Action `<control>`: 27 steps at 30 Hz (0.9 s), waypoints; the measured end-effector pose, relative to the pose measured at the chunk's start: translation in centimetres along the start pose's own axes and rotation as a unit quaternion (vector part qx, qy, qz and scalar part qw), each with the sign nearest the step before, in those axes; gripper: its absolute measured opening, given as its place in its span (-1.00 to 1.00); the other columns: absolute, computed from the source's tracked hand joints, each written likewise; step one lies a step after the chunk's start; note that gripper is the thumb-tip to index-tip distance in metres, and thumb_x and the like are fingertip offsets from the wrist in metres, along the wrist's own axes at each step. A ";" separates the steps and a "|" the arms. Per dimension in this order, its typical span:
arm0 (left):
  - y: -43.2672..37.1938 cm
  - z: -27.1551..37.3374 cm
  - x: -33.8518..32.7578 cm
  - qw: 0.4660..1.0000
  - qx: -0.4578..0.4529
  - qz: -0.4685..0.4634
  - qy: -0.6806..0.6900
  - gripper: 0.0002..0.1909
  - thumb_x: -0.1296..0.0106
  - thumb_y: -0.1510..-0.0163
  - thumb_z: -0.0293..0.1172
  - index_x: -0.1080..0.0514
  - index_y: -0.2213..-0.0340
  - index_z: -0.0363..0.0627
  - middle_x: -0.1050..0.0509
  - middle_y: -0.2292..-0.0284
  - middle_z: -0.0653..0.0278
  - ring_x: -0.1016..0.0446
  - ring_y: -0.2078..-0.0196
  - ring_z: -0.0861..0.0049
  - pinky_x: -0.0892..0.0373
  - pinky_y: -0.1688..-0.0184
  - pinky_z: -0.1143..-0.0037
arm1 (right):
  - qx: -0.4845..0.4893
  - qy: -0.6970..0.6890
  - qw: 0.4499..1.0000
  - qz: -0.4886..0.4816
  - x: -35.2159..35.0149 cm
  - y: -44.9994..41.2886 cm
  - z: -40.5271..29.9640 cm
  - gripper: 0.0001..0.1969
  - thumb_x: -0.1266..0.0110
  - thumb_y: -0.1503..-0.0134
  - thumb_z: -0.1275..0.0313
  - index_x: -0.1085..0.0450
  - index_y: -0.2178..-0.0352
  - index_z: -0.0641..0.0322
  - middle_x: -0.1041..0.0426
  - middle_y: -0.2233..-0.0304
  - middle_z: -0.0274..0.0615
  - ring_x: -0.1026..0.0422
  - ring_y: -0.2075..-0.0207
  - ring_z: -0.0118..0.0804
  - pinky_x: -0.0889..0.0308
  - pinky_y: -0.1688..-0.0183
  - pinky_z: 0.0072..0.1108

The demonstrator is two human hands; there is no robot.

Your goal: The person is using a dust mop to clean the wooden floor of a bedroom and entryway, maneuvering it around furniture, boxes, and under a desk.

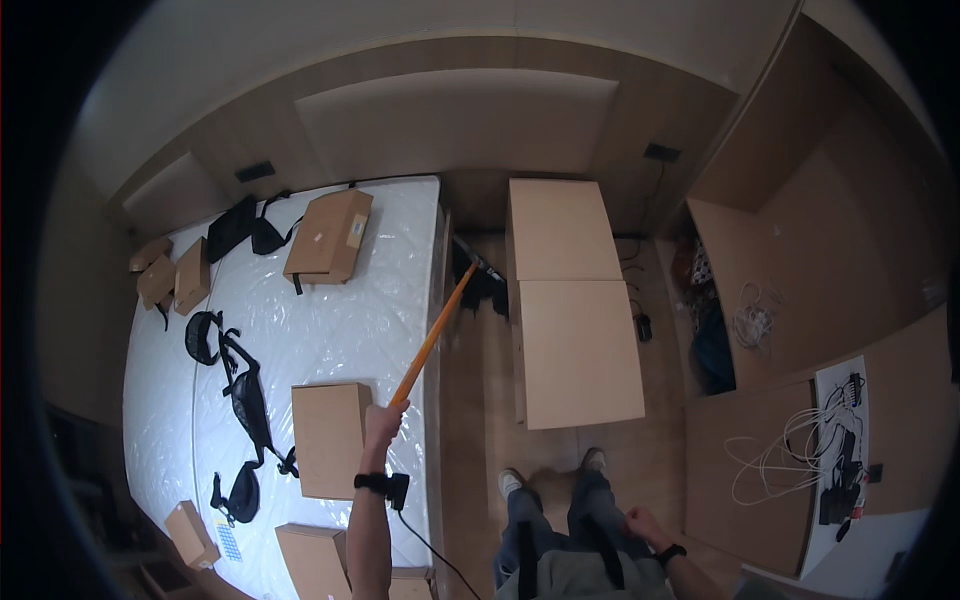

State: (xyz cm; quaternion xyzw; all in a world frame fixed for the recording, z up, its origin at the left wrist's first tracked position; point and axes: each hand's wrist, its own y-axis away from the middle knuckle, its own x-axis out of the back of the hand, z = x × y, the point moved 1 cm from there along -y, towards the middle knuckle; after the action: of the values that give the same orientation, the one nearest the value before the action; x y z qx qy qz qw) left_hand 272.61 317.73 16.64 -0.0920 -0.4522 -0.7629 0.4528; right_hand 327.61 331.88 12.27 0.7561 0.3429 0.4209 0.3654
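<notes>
My left hand [385, 423] is closed around the lower end of an orange mop handle [431, 337], above the edge of the mattress. The handle slants up and to the right. At its far end a mop head [486, 294] with dark strands lies on the floor, in the gap between the bed and the stacked cardboard boxes. My right hand [642, 523] hangs beside my right thigh with its fingers curled, and nothing shows in it. A strapped-on device [396, 491] with a trailing cable sits on my left wrist.
A plastic-wrapped mattress [390, 330] bears several cardboard boxes [330, 442] and black straps with pouches [247, 397]. Large cardboard boxes [581, 352] stand on the wooden floor [469, 450] ahead. To the right are an open cabinet [817, 225] and a desk [750, 480] with tangled white cables [795, 450].
</notes>
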 end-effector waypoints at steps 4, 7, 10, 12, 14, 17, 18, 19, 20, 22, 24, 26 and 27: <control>-3.8 0.4 -3.5 0.997 0.001 -0.032 0.066 -0.66 -0.09 0.29 -0.26 -0.27 0.82 -0.27 -0.23 0.83 0.32 -0.17 0.85 0.62 -0.03 0.85 0.58 | 0.029 0.039 0.999 0.015 -0.5 1.0 0.1 -0.87 0.23 0.08 0.50 -0.23 0.51 0.35 -0.34 0.66 -0.18 -0.34 0.65 -0.37 -0.26 0.58 -0.62; -5.5 0.4 -6.8 0.995 0.016 -0.053 0.083 -0.66 -0.08 0.29 -0.27 -0.26 0.82 -0.28 -0.23 0.83 0.32 -0.18 0.85 0.62 -0.04 0.87 0.58 | -0.009 -0.057 0.998 0.039 -1.0 1.4 3.0 -0.86 0.25 0.07 0.50 -0.24 0.52 0.36 -0.35 0.65 -0.17 -0.35 0.64 -0.37 -0.26 0.58 -0.62; -6.8 -0.8 -7.5 0.996 -0.006 -0.085 0.032 -0.67 -0.06 0.31 -0.27 -0.25 0.80 -0.31 -0.22 0.84 0.31 -0.19 0.84 0.62 -0.09 0.86 0.58 | -0.015 -0.061 0.996 0.059 -1.3 3.1 4.7 -0.86 0.27 0.08 0.51 -0.23 0.51 0.37 -0.36 0.64 -0.15 -0.35 0.63 -0.38 -0.27 0.56 -0.62; -7.7 -1.3 -6.5 0.994 -0.014 -0.112 0.000 -0.71 -0.01 0.30 -0.31 -0.29 0.77 -0.34 -0.28 0.82 0.24 -0.27 0.81 0.55 -0.16 0.82 0.56 | -0.030 -0.092 0.993 0.067 -1.4 4.1 6.2 -0.86 0.27 0.08 0.51 -0.24 0.51 0.37 -0.36 0.64 -0.15 -0.35 0.63 -0.38 -0.27 0.56 -0.62; -8.1 -2.2 -5.7 0.989 -0.051 -0.084 -0.107 -0.75 0.03 0.28 -0.36 -0.28 0.76 -0.34 -0.29 0.81 0.22 -0.28 0.81 0.53 -0.16 0.82 0.55 | -0.041 -0.120 0.989 0.079 -1.4 4.6 7.0 -0.85 0.27 0.08 0.52 -0.24 0.51 0.38 -0.36 0.64 -0.14 -0.35 0.63 -0.38 -0.28 0.56 -0.63; -6.5 -2.8 -6.4 0.970 -0.088 -0.031 -0.226 -0.79 0.11 0.28 -0.43 -0.31 0.70 -0.42 -0.34 0.77 0.14 -0.36 0.76 0.44 -0.25 0.76 0.50 | -0.048 -0.143 0.986 0.076 -1.5 5.5 8.3 -0.86 0.25 0.09 0.52 -0.23 0.51 0.38 -0.36 0.64 -0.13 -0.36 0.62 -0.37 -0.28 0.55 -0.63; -5.4 -2.8 -7.3 0.975 -0.072 -0.051 -0.206 -0.79 0.14 0.28 -0.45 -0.33 0.68 -0.43 -0.35 0.77 0.14 -0.36 0.76 0.44 -0.27 0.75 0.50 | -0.039 -0.119 0.988 0.087 -1.7 5.7 9.0 -0.86 0.25 0.09 0.52 -0.23 0.51 0.39 -0.36 0.65 -0.13 -0.37 0.61 -0.36 -0.28 0.55 -0.62; -4.9 -3.5 -7.5 0.975 -0.079 -0.062 -0.196 -0.80 0.17 0.28 -0.46 -0.32 0.68 -0.44 -0.35 0.77 0.13 -0.36 0.77 0.44 -0.26 0.77 0.50 | -0.023 -0.092 0.992 0.088 -1.9 5.5 9.1 -0.86 0.25 0.10 0.52 -0.24 0.51 0.39 -0.37 0.65 -0.12 -0.37 0.61 -0.36 -0.29 0.56 -0.62; -5.1 -4.5 -8.1 0.977 -0.086 -0.059 -0.186 -0.80 0.17 0.27 -0.47 -0.31 0.70 -0.44 -0.34 0.78 0.13 -0.35 0.78 0.45 -0.25 0.78 0.51 | -0.016 -0.092 0.992 0.088 -2.1 5.6 8.8 -0.86 0.25 0.10 0.52 -0.24 0.51 0.39 -0.37 0.65 -0.12 -0.37 0.61 -0.36 -0.29 0.56 -0.62; -4.6 -6.0 -9.3 0.976 -0.085 -0.087 -0.179 -0.80 0.18 0.27 -0.47 -0.30 0.76 -0.41 -0.31 0.82 0.14 -0.34 0.80 0.45 -0.23 0.80 0.52 | -0.017 -0.077 0.992 0.099 -2.2 5.8 8.4 -0.86 0.25 0.10 0.52 -0.23 0.50 0.40 -0.37 0.64 -0.12 -0.38 0.60 -0.36 -0.29 0.56 -0.62; -1.3 -6.0 -10.7 0.973 -0.078 -0.116 -0.182 -0.78 0.19 0.28 -0.47 -0.28 0.84 -0.33 -0.28 0.87 0.16 -0.32 0.82 0.46 -0.22 0.81 0.52 | -0.019 -0.117 0.988 0.102 -1.8 5.9 9.5 -0.85 0.25 0.11 0.52 -0.24 0.52 0.39 -0.37 0.65 -0.12 -0.38 0.61 -0.36 -0.29 0.56 -0.62; 1.7 -6.5 -9.8 0.964 -0.079 -0.120 -0.224 -0.79 0.16 0.29 -0.43 -0.30 0.80 -0.35 -0.31 0.84 0.14 -0.37 0.77 0.43 -0.26 0.75 0.51 | -0.010 -0.162 0.983 0.092 -1.9 4.7 10.5 -0.85 0.24 0.12 0.51 -0.26 0.54 0.39 -0.37 0.65 -0.12 -0.38 0.62 -0.36 -0.29 0.57 -0.61; 3.6 -6.9 -9.4 0.972 -0.063 -0.093 -0.207 -0.79 0.15 0.29 -0.43 -0.30 0.77 -0.37 -0.32 0.83 0.13 -0.38 0.75 0.40 -0.27 0.73 0.50 | 0.006 -0.136 0.988 0.073 -1.5 4.0 11.4 -0.84 0.24 0.12 0.51 -0.28 0.57 0.38 -0.37 0.67 -0.12 -0.38 0.62 -0.37 -0.30 0.57 -0.61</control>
State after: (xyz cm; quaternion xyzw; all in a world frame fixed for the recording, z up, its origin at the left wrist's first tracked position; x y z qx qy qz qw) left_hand 282.66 317.46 9.64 -0.2341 -0.4942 -0.7926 0.2698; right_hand 337.98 325.62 10.75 0.8314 0.2366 0.3375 0.3726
